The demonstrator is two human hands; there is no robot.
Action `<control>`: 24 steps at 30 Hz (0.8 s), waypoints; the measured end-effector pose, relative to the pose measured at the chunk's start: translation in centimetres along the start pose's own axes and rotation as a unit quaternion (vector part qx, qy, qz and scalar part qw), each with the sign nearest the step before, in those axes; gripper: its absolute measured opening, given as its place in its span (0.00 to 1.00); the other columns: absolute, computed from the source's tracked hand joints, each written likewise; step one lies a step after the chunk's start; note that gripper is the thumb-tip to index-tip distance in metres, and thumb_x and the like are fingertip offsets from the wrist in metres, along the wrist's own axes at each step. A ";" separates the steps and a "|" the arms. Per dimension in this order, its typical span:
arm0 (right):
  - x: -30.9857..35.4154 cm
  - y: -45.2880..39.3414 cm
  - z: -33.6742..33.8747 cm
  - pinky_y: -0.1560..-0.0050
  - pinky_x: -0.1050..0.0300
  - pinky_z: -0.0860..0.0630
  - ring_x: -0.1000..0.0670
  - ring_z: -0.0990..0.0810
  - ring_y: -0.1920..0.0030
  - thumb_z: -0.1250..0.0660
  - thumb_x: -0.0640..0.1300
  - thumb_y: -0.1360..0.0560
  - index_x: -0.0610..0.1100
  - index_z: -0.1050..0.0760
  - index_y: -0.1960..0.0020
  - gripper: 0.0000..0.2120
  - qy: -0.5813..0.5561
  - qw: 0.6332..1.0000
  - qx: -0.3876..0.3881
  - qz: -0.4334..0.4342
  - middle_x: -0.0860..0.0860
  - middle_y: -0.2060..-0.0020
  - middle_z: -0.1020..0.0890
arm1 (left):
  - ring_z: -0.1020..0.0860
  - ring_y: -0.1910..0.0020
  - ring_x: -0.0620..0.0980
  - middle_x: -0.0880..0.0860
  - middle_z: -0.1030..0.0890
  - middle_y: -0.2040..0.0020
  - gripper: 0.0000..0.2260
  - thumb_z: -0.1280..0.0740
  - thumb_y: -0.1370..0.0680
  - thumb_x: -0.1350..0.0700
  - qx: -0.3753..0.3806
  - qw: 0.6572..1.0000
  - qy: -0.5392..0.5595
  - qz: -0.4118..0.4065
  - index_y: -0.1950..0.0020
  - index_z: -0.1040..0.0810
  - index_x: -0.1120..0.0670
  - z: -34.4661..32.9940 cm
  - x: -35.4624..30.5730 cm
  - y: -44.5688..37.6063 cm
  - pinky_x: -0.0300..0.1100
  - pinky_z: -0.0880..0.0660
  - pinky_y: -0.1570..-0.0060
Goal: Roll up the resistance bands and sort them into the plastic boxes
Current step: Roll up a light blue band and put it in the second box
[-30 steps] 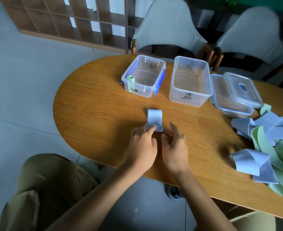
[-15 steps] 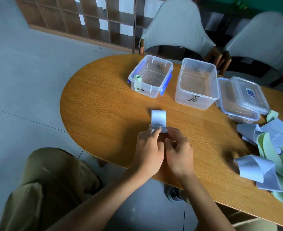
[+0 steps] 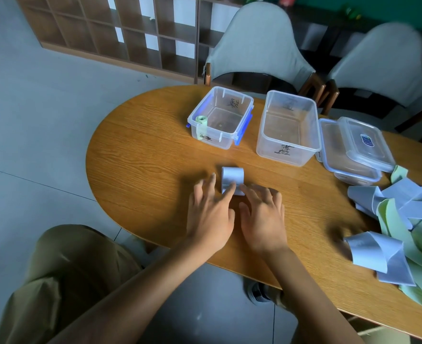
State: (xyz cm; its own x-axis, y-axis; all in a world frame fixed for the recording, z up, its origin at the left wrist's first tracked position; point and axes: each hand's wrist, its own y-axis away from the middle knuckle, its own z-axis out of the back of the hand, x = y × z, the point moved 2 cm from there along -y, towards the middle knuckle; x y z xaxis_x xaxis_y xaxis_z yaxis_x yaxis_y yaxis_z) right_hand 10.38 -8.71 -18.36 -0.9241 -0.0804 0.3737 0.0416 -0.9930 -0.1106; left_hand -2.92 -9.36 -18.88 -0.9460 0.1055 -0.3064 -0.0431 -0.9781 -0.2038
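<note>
A pale blue resistance band (image 3: 232,178) lies flat on the wooden table (image 3: 143,170), its near end partly rolled under my fingertips. My left hand (image 3: 211,214) has its fingers spread and straight, the index finger pressing the band's near end. My right hand (image 3: 263,216) lies beside it, fingers extended onto the same end. Behind stand a small clear box with blue clips (image 3: 239,120) holding one rolled green band (image 3: 202,122), and a larger clear box (image 3: 311,147) with nothing in it. A heap of loose blue and green bands (image 3: 403,234) lies at the right.
Two clear lids (image 3: 358,147) are stacked right of the larger box. Two grey chairs (image 3: 257,43) stand behind the table, with a wooden shelf unit (image 3: 105,28) farther back. My knee in olive trousers (image 3: 63,274) is at the lower left.
Both hands have gone from pinching the band's near end to fingers spread flat over it. The camera view has shifted slightly.
</note>
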 end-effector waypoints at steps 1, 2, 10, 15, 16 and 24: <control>0.1 -0.2 0.1 0.33 0.45 0.35 0.43 0.39 0.31 0.40 0.47 0.19 0.56 0.33 0.25 0.23 0.010 1.000 0.002 -0.001 0.49 0.27 0.31 | 0.36 0.28 0.63 0.61 0.35 0.23 0.28 0.34 0.24 0.53 0.003 1.000 -0.010 -0.003 0.24 0.32 0.44 -0.1 0.1 -0.2 0.57 0.31 0.33; 0.2 -0.5 0.1 0.33 0.46 0.36 0.43 0.39 0.30 0.40 0.47 0.19 0.56 0.33 0.25 0.23 0.019 1.000 0.004 -0.002 0.49 0.27 0.32 | 0.37 0.27 0.63 0.60 0.35 0.23 0.28 0.35 0.24 0.52 0.006 1.000 -0.017 -0.005 0.23 0.33 0.43 -0.2 0.3 -0.3 0.58 0.32 0.33; 0.5 -2.2 -0.2 0.31 0.46 0.37 0.42 0.42 0.28 0.41 0.48 0.19 0.57 0.38 0.23 0.25 0.055 0.998 0.014 0.001 0.47 0.25 0.34 | 0.35 0.29 0.61 0.59 0.31 0.25 0.25 0.35 0.24 0.54 -0.010 0.999 -0.023 -0.029 0.26 0.29 0.45 0.0 1.2 -0.6 0.56 0.29 0.33; 0.6 -3.2 -0.3 0.30 0.45 0.37 0.41 0.43 0.28 0.40 0.49 0.18 0.57 0.42 0.22 0.26 0.048 0.998 0.031 0.006 0.47 0.24 0.37 | 0.36 0.30 0.62 0.59 0.32 0.25 0.27 0.35 0.23 0.53 -0.007 1.000 -0.025 -0.019 0.24 0.32 0.44 -0.1 1.2 -1.1 0.56 0.30 0.32; 0.6 -3.2 -0.2 0.30 0.45 0.37 0.41 0.43 0.27 0.40 0.49 0.18 0.57 0.42 0.21 0.27 0.042 0.999 0.031 0.008 0.47 0.24 0.38 | 0.37 0.29 0.62 0.60 0.32 0.24 0.27 0.35 0.23 0.53 -0.005 0.999 -0.027 -0.016 0.23 0.33 0.44 -0.1 1.2 -1.3 0.56 0.31 0.32; 0.3 -1.6 -0.7 0.31 0.42 0.31 0.40 0.33 0.33 0.36 0.40 0.22 0.51 0.32 0.25 0.26 -0.017 0.998 -0.041 0.045 0.45 0.30 0.29 | 0.43 0.26 0.61 0.57 0.41 0.20 0.29 0.38 0.20 0.52 0.040 0.999 -0.032 -0.006 0.20 0.41 0.41 0.2 1.4 -3.2 0.54 0.36 0.29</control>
State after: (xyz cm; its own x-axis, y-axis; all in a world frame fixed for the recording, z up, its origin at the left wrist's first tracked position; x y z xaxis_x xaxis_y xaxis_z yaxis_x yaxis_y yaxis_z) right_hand 9.77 -7.10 -18.72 -0.9045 -0.1727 0.3899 0.0906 -0.9713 -0.2201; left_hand -4.14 -6.08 -18.50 -0.9637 0.1078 -0.2443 -0.0770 -0.9882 -0.1322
